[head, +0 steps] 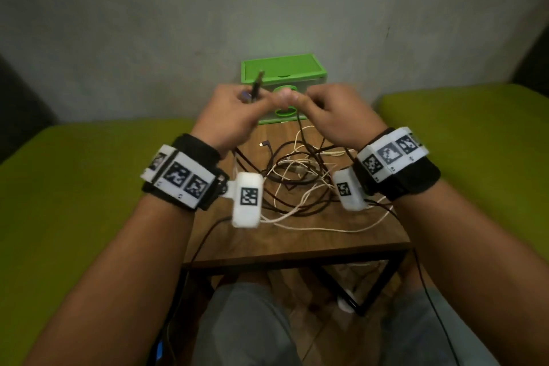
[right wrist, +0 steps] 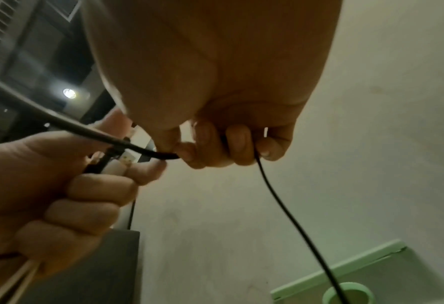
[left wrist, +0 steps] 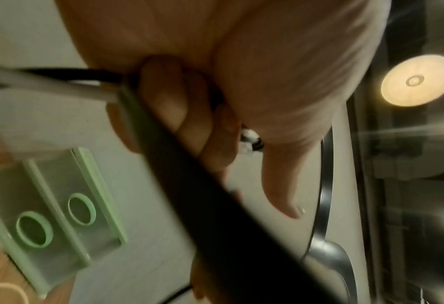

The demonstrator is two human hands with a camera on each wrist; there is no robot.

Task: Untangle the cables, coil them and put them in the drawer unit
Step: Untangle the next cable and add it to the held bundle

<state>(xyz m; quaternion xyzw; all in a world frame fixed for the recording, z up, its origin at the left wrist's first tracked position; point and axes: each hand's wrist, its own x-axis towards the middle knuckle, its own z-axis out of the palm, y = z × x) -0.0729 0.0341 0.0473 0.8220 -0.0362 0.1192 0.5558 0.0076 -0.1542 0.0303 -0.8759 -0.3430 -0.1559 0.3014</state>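
A tangle of dark and white cables (head: pixel 300 181) lies on the small wooden table (head: pixel 297 241). Both hands are raised above it, in front of the green drawer unit (head: pixel 282 71). My left hand (head: pixel 237 110) grips a bundle of cable ends, with a dark plug (head: pixel 258 83) sticking up out of the fist; dark and white strands (left wrist: pixel 60 82) run from its curled fingers. My right hand (head: pixel 326 107) pinches the black cable (right wrist: pixel 280 195) between thumb and curled fingers, close to the left hand (right wrist: pixel 60 195). The cable hangs down toward the drawer unit (right wrist: pixel 358 273).
The drawer unit (left wrist: pixel 60 216) has two translucent drawers with green ring handles, both closed, and stands against the grey wall. Green seat cushions (head: pixel 89 187) flank the table on both sides. One white cable trails over the table's right front edge.
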